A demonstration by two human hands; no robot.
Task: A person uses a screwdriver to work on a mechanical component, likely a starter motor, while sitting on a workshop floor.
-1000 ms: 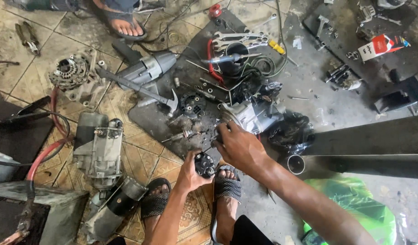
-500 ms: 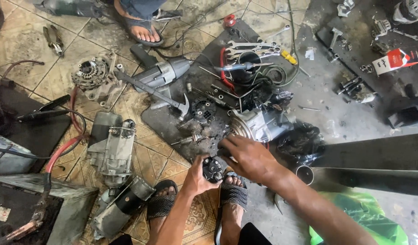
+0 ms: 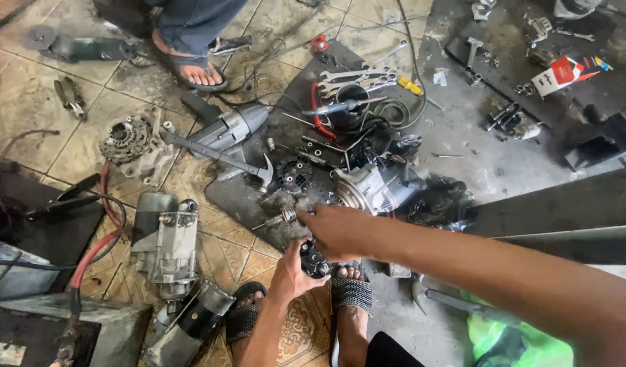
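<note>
My left hand (image 3: 289, 272) grips a small black round motor part (image 3: 315, 260) just above my sandalled feet. My right hand (image 3: 336, 230) reaches leftward across the dark mat (image 3: 241, 194), fingers closed and pointing at small metal bits (image 3: 285, 217) beside a black gear-like disc (image 3: 294, 173); whether it pinches anything I cannot tell. A silver motor housing (image 3: 374, 187) lies right behind that hand. A hammer (image 3: 221, 155) rests on the mat's left edge.
Two starter motors (image 3: 167, 241) lie at left beside red cables (image 3: 88, 258). An alternator (image 3: 126, 139), pliers (image 3: 69, 95) and an angle grinder (image 3: 88, 47) sit farther left. Wrenches (image 3: 357, 75) lie at the back. Another person's sandalled foot (image 3: 190, 68) stands at top.
My right hand has slid leftward over the mat, off the silver housing and toward the small metal bits. My left hand keeps the black part in place.
</note>
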